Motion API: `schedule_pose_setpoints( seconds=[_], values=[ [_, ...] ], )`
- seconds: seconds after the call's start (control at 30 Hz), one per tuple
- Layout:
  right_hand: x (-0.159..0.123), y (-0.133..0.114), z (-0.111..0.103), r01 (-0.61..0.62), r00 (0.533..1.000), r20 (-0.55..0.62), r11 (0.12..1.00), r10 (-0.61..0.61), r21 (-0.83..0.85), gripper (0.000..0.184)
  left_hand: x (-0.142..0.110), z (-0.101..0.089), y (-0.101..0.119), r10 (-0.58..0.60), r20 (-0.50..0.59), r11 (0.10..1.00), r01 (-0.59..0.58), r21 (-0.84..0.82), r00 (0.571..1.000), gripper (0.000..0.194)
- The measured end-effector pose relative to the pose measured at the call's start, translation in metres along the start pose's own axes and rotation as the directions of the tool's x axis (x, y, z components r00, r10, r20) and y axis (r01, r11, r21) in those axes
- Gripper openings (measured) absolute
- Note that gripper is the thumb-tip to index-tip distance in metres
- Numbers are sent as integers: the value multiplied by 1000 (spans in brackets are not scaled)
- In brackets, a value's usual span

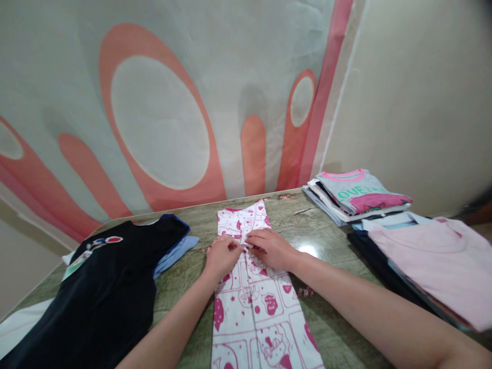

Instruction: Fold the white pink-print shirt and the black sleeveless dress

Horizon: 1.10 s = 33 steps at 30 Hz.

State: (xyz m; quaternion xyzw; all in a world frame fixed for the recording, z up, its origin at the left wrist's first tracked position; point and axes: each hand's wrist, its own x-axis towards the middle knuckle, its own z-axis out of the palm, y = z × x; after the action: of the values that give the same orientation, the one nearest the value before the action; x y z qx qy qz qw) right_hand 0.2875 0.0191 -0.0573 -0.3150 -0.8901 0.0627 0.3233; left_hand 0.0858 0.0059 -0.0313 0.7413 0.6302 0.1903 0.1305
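Note:
A white garment [246, 312] with pink cartoon print lies in a long strip down the middle of the table, its two sides folded in to meet along a centre line. Both hands are at its upper part, close together at that line. With bent fingers, my left hand [223, 258] pinches the cloth just left of the line. From the right, my right hand [272, 249] reaches across and grips the fabric there, its fingertips almost touching the left ones. Some of the bunched cloth between the fingers is hidden.
To the left, a black T-shirt [111, 292] lies spread over a light blue garment [177, 255]. On the right are two folded stacks, one topped by a grey-and-pink shirt [355, 187], the other by a pale pink shirt [453, 261]. Behind the wooden-patterned table [180, 307] hangs a printed backdrop [161, 123].

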Motion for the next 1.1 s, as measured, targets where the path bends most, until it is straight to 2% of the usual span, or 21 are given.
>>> schedule_pose_setpoints(
  seconds=[0.3,0.47,0.9,1.1],
  values=[
    [2,-12,0,-58,998,-2,997,58,-46,23,-7,1,11,-51,-30,998,52,44,998,22],
    [2,-12,1,-81,997,-5,996,81,-44,23,-4,9,14,-82,-68,994,87,65,994,13],
    [2,-14,1,-105,994,-15,992,104,-65,20,-13,6,10,38,-165,990,-14,143,986,8],
    [4,-17,4,-142,990,-38,983,138,-116,14,-10,8,9,19,-153,993,-2,115,988,9]
  ],
)
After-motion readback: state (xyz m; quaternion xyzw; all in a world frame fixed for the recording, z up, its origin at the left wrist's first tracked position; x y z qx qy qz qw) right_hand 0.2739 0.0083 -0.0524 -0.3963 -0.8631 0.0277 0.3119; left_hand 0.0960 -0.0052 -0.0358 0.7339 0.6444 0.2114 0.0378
